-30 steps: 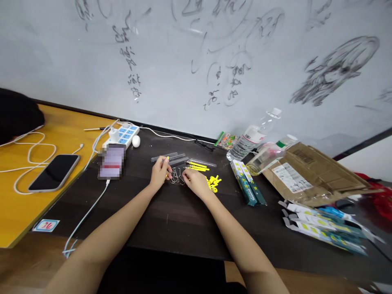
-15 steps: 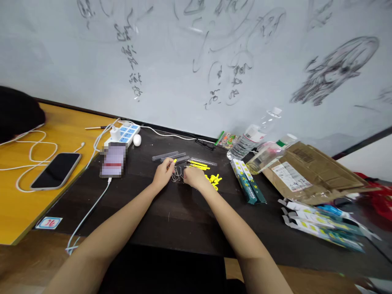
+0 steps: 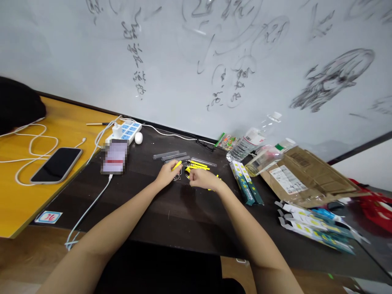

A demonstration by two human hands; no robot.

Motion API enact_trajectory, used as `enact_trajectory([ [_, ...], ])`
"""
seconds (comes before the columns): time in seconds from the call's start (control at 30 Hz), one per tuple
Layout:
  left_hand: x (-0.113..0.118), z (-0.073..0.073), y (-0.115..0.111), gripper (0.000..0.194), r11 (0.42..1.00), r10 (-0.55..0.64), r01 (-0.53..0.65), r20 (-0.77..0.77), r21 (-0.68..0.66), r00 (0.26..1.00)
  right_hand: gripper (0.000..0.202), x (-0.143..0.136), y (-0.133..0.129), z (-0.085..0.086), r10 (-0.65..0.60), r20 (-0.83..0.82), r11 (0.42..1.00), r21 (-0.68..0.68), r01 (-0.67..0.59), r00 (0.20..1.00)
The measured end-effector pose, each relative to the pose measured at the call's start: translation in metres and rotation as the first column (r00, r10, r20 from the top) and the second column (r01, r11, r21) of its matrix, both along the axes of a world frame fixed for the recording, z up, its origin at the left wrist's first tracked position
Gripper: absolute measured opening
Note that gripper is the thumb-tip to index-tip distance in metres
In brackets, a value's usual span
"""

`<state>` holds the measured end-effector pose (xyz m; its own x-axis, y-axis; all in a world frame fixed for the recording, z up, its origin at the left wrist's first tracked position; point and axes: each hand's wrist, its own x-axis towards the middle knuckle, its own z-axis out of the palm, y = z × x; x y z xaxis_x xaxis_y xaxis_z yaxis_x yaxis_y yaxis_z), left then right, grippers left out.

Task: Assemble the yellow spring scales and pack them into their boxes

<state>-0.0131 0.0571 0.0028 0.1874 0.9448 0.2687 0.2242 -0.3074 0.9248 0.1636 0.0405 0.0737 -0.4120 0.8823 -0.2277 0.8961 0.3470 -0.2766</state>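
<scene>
My left hand point(image 3: 168, 173) pinches a slim yellow plastic stick point(image 3: 177, 165) that points up and right from the fingertips. Bent metal wire pieces point(image 3: 177, 176) show just beside those fingers. A little to the right, my right hand point(image 3: 202, 179) is curled closed, low over the table. Bits of yellow show at its fingertips, but what it grips is hidden. Behind it lie several yellow sticks point(image 3: 199, 165), and small yellow plastic parts point(image 3: 218, 177) peek out past the wrist. Clear plastic tubes point(image 3: 170, 155) lie side by side beyond my left hand.
Two narrow boxes point(image 3: 245, 183), a water bottle point(image 3: 245, 145), a second bottle point(image 3: 265, 160) and a brown parcel point(image 3: 301, 171) stand or lie to the right. Opened boxes point(image 3: 318, 230) are farther right. Leftward are a charging phone point(image 3: 114, 157) and power strip point(image 3: 130, 131). Behind rises a whiteboard point(image 3: 171, 90).
My right hand has shifted right, away from the wire pieces and partly over the yellow parts. More of the yellow stick shows in my left hand. The view has tilted slightly.
</scene>
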Motion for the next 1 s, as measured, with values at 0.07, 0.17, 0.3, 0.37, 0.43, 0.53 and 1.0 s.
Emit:
enact_trajectory([
  [0.07,0.007,0.001,-0.005,0.033,0.990,-0.138,0.138,0.015,-0.035,0.990,0.005,0.019,-0.008,-0.015,-0.044,-0.468,0.986,-0.164,-0.038,0.882],
  [0.17,0.020,-0.001,-0.014,0.035,0.949,-0.305,0.308,0.057,-0.065,0.951,0.012,0.037,-0.020,-0.044,-0.268,-0.751,0.897,-0.423,-0.128,0.603],
  [0.3,0.032,-0.005,-0.025,0.031,0.893,-0.433,0.435,0.042,-0.118,0.900,0.021,0.042,-0.033,-0.068,-0.415,-0.825,0.818,-0.522,-0.239,0.382],
  [0.37,0.035,-0.005,-0.028,0.031,0.871,-0.462,0.466,0.064,-0.157,0.885,0.021,0.042,-0.036,-0.070,-0.418,-0.834,0.814,-0.520,-0.258,0.360],
  [0.43,0.036,-0.004,-0.029,0.031,0.861,-0.463,0.471,0.088,-0.191,0.882,0.021,0.044,-0.037,-0.069,-0.407,-0.845,0.827,-0.502,-0.252,0.347],
  [0.53,0.035,0.000,-0.030,0.027,0.876,-0.465,0.462,0.012,-0.139,0.885,0.021,0.049,-0.037,-0.065,-0.398,-0.873,0.880,-0.450,-0.151,0.283],
  [1.0,0.031,0.003,-0.029,0.025,0.854,-0.479,0.521,-0.375,0.012,0.794,0.034,0.049,-0.042,-0.063,-0.240,-0.865,0.942,-0.318,-0.111,0.440],
])
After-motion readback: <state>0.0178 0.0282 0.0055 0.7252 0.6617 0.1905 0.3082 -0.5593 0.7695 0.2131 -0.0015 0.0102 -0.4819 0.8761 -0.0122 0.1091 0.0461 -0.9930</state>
